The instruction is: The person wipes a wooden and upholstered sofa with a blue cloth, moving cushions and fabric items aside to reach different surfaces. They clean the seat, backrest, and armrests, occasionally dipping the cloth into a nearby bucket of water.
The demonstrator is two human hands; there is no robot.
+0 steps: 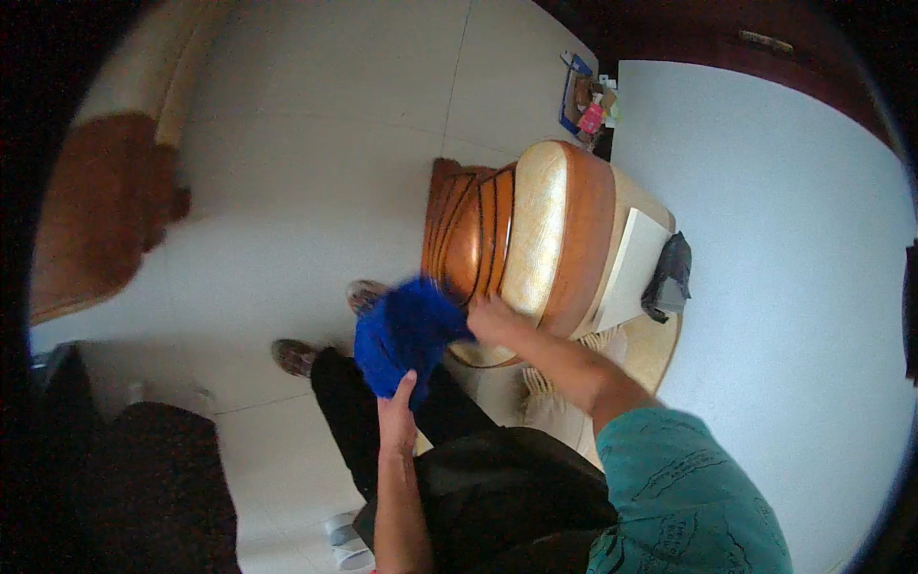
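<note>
A bright blue cloth [405,333] hangs bunched in front of me, above my dark trousers. My left hand [398,412] grips its lower edge, the thumb lying on top of the fabric. At the cloth's right end, my right hand [495,321] is closed on the fabric; motion blurs this hand and the nearby cloth. The right hand is beside the front of an armrest [541,222] with cream upholstery and carved brown wood. The fingers under the cloth are hidden.
On the seat to the right lie a pale flat board [631,269] and a black plastic bag [668,276]. Brown and cream furniture [107,215] stands at far left, with a dark covered object [158,481] lower left. Small items [592,115] sit by the wall.
</note>
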